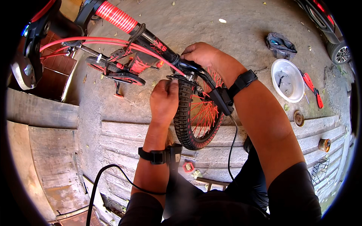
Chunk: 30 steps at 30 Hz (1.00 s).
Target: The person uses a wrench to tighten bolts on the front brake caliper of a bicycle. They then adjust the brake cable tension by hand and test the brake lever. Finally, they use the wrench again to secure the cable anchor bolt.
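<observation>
A black and red bicycle [156, 46] stands in front of me, its knobbly front tire [183, 113] towards me and its red spokes [205, 113] showing. At the left side of the tire my left hand [164, 98] is closed, thumb against fingers, beside the rim brake [187, 76]. What it pinches is too small to make out. My right hand [201, 54] reaches over the black fork [196, 69] from the right. Its fingers are bent down behind the fork, and their tips are hidden. Red cables [151, 54] run down to the brake.
A white basin [287, 80] with small tools stands at right, beside red-handled pliers [308, 81] and a grey tool bag [281, 44]. A car [332, 34] is parked at far right. Wooden boards [52, 162] lie at left. Cables hang from both wrist straps.
</observation>
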### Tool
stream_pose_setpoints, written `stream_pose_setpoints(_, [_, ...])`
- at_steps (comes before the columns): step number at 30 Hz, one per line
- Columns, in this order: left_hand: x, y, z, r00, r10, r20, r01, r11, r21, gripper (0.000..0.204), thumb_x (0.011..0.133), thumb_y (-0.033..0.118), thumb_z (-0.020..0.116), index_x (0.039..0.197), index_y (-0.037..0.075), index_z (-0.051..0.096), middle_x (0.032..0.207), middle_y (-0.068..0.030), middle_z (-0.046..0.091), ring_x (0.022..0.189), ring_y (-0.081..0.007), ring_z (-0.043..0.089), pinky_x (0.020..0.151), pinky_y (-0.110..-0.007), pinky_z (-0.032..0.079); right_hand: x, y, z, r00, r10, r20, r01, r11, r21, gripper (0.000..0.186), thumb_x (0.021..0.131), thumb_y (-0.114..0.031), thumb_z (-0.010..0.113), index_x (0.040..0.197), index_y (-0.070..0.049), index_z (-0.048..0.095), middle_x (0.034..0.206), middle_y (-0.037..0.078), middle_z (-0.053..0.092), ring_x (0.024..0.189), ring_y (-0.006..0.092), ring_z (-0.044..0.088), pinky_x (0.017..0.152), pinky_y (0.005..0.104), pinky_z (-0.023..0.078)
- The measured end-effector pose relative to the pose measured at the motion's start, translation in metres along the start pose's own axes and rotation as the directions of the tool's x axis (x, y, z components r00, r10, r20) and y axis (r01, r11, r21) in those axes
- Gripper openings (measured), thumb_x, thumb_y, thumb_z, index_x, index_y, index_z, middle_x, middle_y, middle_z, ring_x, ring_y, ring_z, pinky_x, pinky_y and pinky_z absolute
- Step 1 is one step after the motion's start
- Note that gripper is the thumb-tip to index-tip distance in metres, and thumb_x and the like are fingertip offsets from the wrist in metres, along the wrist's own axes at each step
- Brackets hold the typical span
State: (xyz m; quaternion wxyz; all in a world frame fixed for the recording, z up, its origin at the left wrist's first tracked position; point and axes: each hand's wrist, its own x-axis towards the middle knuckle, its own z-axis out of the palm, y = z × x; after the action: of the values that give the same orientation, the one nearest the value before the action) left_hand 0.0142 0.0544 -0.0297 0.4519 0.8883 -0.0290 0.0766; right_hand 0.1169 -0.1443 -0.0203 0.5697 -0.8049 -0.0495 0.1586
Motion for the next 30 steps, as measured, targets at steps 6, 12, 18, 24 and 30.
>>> stream_pose_setpoints(6, [-0.002,0.002,0.002,0.999,0.031,-0.026,-0.031,0.999,-0.028,0.025,0.095,0.022,0.062,0.086,-0.001,0.064,0.079,-0.0189,0.066,0.072,-0.0393,0.064,0.068,-0.044,0.05,-0.003,-0.003,0.0,1.0,-0.002,0.009,0.002,1.0,-0.008,0.031,0.089,-0.026,0.068,0.111,-0.004,0.074,0.096,0.009,0.073,0.084,0.018,0.067,0.074,0.0336,0.054])
stream_pose_setpoints(12, [0.004,-0.008,0.004,0.996,0.084,-0.012,-0.084,0.996,0.04,0.021,0.09,0.017,0.072,0.092,-0.002,0.064,0.078,-0.0138,0.065,0.068,-0.0273,0.063,0.064,-0.039,0.05,0.0,0.0,0.001,1.0,-0.03,0.0,0.03,0.999,0.016,0.031,0.089,-0.025,0.069,0.11,-0.003,0.074,0.095,0.009,0.073,0.083,0.0179,0.066,0.072,0.0342,0.054])
stream_pose_setpoints(18, [0.004,-0.01,0.004,0.981,0.158,-0.109,-0.16,0.987,-0.011,0.03,0.088,0.02,0.077,0.103,-0.002,0.062,0.079,-0.0074,0.063,0.066,-0.0195,0.059,0.062,-0.034,0.049,0.0,-0.005,-0.002,1.0,0.0,0.019,0.0,1.0,0.02,0.033,0.088,-0.031,0.071,0.105,-0.002,0.074,0.089,0.009,0.071,0.078,0.0181,0.066,0.064,0.0346,0.054])
stream_pose_setpoints(24, [0.007,-0.021,0.013,1.0,-0.009,-0.007,0.007,0.975,-0.221,0.04,0.088,0.021,0.077,0.114,-0.002,0.058,0.1,-0.013,0.063,0.071,-0.0188,0.061,0.065,-0.034,0.051,0.018,-0.009,-0.005,0.995,0.097,0.004,-0.095,0.979,-0.18,0.043,0.085,-0.041,0.073,0.092,0.002,0.073,0.071,0.011,0.065,0.058,0.0201,0.059,0.054,0.0341,0.05])
stream_pose_setpoints(30, [0.011,-0.03,0.01,0.996,0.093,0.02,-0.087,0.975,-0.207,0.05,0.093,0.019,0.072,0.132,-0.004,0.052,0.116,-0.0179,0.06,0.094,-0.0226,0.065,0.078,-0.034,0.055,0.011,-0.019,-0.003,0.998,0.063,0.018,-0.059,0.984,-0.167,0.04,0.085,-0.038,0.073,0.09,0.002,0.073,0.065,0.008,0.061,0.053,0.0172,0.053,0.049,0.0342,0.043])
